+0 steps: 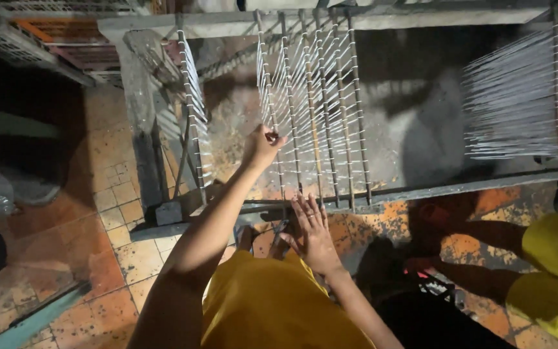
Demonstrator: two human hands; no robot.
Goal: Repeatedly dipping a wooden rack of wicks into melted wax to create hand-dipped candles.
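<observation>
The left hand [263, 145] is raised to the metal rack [311, 110] of upright rods strung with white threads, its grip closed, fingertips pinching a thread near the rack's left rods. The right hand [312, 232] lies open and flat, fingers spread, against the rack's lower bar [421, 190], above the tiled floor [117, 239].
</observation>
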